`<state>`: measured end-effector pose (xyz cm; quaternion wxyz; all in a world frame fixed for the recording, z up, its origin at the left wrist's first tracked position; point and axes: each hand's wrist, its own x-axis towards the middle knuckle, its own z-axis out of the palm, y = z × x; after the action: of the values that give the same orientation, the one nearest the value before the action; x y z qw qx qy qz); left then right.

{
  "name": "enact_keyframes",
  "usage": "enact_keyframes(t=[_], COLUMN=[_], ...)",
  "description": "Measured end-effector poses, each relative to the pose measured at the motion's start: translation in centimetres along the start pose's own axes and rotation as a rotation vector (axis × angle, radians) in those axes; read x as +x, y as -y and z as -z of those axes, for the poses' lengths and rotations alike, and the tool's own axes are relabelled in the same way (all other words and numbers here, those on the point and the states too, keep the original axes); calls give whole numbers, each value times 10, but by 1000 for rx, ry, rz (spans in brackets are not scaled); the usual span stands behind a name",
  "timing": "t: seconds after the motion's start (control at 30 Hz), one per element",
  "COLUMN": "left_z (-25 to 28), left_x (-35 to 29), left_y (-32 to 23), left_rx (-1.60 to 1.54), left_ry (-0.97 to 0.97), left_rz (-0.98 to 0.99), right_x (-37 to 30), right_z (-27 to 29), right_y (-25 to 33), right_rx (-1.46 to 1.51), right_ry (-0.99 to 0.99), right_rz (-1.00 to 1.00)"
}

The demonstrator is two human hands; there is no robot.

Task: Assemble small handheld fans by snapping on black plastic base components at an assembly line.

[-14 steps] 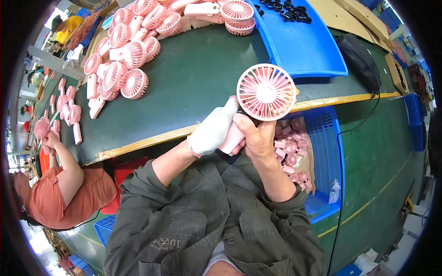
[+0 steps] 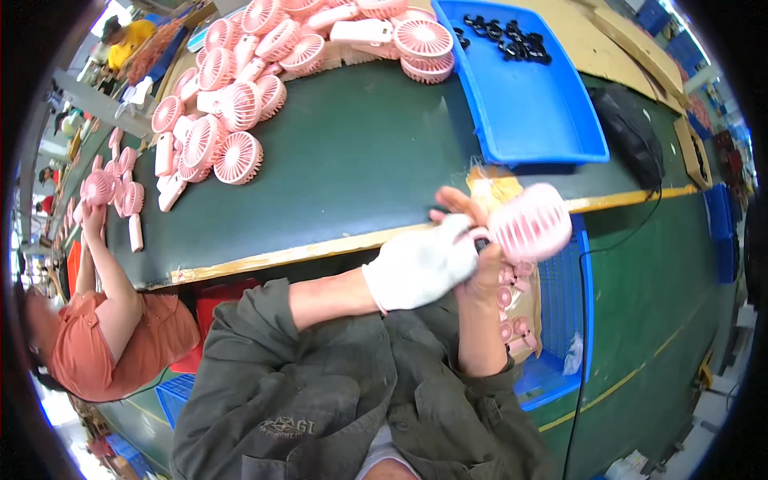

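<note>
A pink handheld fan (image 2: 532, 224) is tilted sideways at the table's front edge, its slatted head pointing right. My right hand (image 2: 482, 276) is bare and closed round the fan near its neck, some fingers stretching out behind it. My left hand (image 2: 420, 266), in a white glove, presses its closed fingertips against the fan beside a small dark piece (image 2: 482, 245) at the neck. The handle is mostly hidden by my hands.
Many pink fans (image 2: 240, 104) lie heaped on the green table (image 2: 352, 152). A blue tray (image 2: 544, 120) holds small black parts (image 2: 512, 40). Below the edge stands a blue crate (image 2: 564, 320) with more fans. A black cable (image 2: 582, 336) hangs at right; a co-worker (image 2: 120, 336) sits left.
The fan has swung from facing up to lying sideways and moved right and down. My left hand has shifted right, up to the fan's neck, where a dark piece now shows.
</note>
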<state>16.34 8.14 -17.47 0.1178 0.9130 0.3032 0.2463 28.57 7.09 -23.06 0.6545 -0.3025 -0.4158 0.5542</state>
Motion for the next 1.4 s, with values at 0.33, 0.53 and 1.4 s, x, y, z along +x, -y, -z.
enact_keyframes(t=[0.33,0.53,1.4], left_z=[77,88,67], left_x=[77,125,-62], left_y=[131,231,86], left_rx=[437,795,151], left_ry=[-321,-198,-59], left_rz=[36,194,250], right_x=[-89,-187,349], right_z=[121,209,116], right_y=[-27,-104,44], right_rx=[102,228,-2194], right_ry=[-480,-967,492], right_rz=[-244,-629,494])
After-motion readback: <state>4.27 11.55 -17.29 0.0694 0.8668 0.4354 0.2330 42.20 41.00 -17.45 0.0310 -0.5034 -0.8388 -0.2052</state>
